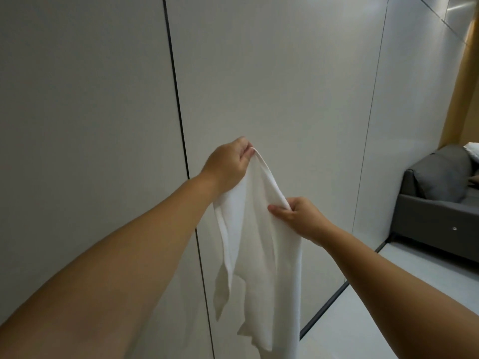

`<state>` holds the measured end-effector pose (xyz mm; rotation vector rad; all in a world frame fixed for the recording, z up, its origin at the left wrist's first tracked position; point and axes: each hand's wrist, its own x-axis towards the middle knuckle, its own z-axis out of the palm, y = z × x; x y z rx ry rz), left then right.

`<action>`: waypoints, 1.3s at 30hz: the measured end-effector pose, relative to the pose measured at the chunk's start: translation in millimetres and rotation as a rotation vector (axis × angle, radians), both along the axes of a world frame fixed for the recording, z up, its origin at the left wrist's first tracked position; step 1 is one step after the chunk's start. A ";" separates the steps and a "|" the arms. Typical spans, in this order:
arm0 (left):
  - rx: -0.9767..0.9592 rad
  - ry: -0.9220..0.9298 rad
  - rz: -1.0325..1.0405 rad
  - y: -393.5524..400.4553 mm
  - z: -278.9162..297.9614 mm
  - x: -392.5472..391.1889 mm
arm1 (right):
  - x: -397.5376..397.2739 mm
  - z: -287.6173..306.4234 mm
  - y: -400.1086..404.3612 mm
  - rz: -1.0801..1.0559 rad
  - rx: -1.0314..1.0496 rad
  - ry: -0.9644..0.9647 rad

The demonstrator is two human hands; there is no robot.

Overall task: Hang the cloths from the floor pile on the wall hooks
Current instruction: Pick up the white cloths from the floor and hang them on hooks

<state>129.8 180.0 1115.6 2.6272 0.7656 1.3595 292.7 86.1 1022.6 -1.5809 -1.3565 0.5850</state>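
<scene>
While both hands pinch the white cloth [259,229] before the wall [285,73], hanging is underway. Left hand [228,164] fingers grip its top edge, right hand [298,216] lower (no hook visible); next, find one.

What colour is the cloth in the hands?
Plain white cloth, no pattern; head view.

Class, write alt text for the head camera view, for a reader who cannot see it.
Two bare hands hold a white cloth up in front of a pale panelled wall: the left hand pinches its top corner, the right hand grips its edge lower down. A grey sofa stands at the far right; no hook is visible.
</scene>
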 end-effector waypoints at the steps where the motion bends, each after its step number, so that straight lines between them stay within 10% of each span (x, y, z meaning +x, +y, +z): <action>1: 0.037 -0.002 0.035 4.2 6.4 -5.0 | 1.8 -4.7 0.0 0.003 -0.018 0.008; 11: -0.169 0.190 0.193 47.7 -19.5 -49.8 | 2.0 17.6 3.7 -0.018 0.097 -0.005; 21: -0.835 0.184 -0.451 24.9 -69.2 -13.2 | -14.6 52.0 17.4 0.070 0.091 -0.198; 39: -0.375 -0.095 -0.007 29.4 -22.6 -26.8 | 19.6 -23.7 5.5 -0.016 -0.134 -0.059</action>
